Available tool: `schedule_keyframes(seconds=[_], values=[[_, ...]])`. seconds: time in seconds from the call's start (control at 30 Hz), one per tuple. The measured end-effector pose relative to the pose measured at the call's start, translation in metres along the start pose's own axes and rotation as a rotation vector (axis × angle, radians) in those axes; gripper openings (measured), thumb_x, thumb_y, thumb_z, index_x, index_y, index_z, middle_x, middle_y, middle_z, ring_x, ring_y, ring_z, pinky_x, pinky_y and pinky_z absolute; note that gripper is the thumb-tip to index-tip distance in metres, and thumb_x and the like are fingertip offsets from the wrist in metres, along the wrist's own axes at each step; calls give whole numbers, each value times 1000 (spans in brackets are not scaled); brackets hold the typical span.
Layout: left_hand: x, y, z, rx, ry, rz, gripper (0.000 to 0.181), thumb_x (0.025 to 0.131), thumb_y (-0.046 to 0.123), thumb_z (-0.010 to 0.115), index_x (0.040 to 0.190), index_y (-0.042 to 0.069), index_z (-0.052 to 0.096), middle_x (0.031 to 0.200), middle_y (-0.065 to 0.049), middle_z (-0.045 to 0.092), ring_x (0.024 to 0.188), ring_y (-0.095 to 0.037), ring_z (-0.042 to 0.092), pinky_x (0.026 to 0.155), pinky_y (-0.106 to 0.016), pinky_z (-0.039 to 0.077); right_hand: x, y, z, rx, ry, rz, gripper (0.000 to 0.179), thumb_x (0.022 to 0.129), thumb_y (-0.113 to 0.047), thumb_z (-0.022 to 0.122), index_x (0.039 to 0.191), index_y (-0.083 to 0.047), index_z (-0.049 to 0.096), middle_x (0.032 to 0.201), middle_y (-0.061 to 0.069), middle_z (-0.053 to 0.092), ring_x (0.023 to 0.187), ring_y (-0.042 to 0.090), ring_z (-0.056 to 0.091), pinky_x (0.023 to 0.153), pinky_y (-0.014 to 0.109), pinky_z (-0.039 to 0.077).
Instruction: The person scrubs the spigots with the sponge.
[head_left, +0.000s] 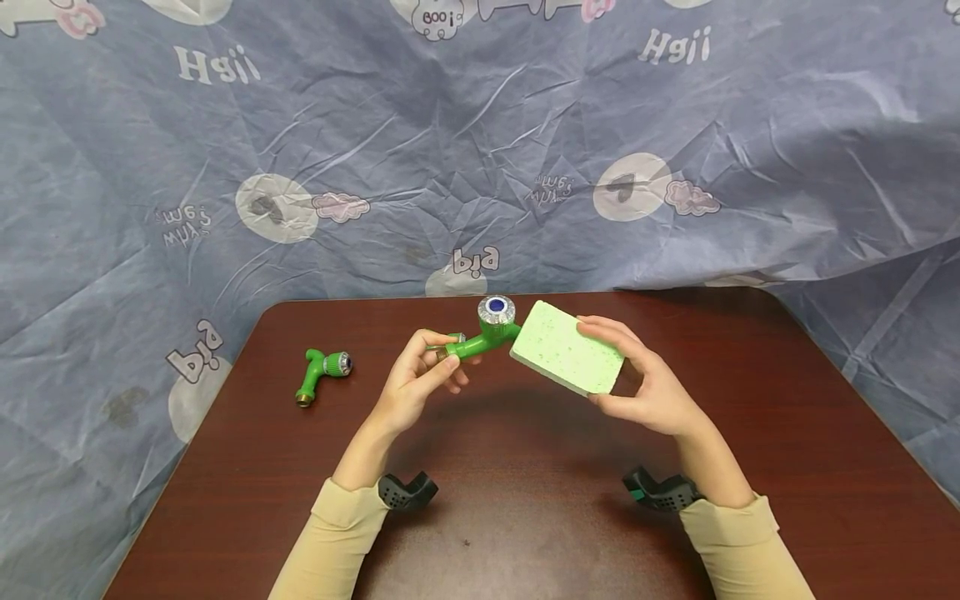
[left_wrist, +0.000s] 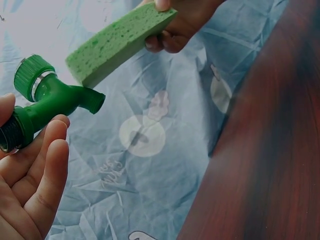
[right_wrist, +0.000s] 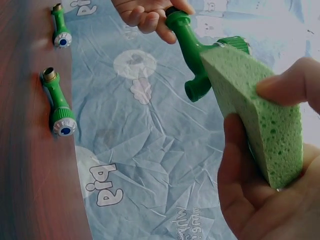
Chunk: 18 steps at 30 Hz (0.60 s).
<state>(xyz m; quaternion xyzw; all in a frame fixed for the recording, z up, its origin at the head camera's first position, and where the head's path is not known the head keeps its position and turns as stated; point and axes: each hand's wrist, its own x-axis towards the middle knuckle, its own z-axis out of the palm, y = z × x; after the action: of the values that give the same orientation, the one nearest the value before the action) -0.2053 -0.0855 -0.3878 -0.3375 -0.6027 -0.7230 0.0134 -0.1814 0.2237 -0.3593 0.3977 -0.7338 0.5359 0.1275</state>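
My left hand [head_left: 411, 379] pinches the threaded inlet end of a green tap [head_left: 478, 344], held up above the table. Its round knob has a blue centre and faces up in the head view. A light green sponge [head_left: 567, 350] is gripped by my right hand [head_left: 654, 390], thumb on one face and fingers on the other. One corner of the sponge meets the tap near its spout; in the left wrist view the sponge [left_wrist: 120, 45] sits right above the spout [left_wrist: 91, 100]. The right wrist view shows the sponge's edge against the tap body [right_wrist: 186, 47].
A second green tap [head_left: 315, 377] lies on the brown table [head_left: 525, 517] to the left. Another tap [right_wrist: 61, 27] lies farther along, mostly hidden behind my left hand in the head view. A blue-grey printed cloth [head_left: 465, 150] hangs behind the table.
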Motion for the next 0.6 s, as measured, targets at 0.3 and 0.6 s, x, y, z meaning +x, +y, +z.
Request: schedule_keyframes(seconds=[0.3,0.6], values=[[0,2,-1,8,34,-9,24,94,-1,49,114,-10,40,100,-38,59,69,-18,61,60,-27,52,-4,11,-3,42,95,70,78,61,26,65,134,9,42,140,21,34,113,23,45,78,20,47],[0,0,0,-28,45,4,23,94,0,48,113,-11,39,99,-28,64,68,-18,60,60,-26,52,-3,12,-3,45,103,91,77,63,26,64,135,8,42,141,20,33,106,20,48,74,19,50]])
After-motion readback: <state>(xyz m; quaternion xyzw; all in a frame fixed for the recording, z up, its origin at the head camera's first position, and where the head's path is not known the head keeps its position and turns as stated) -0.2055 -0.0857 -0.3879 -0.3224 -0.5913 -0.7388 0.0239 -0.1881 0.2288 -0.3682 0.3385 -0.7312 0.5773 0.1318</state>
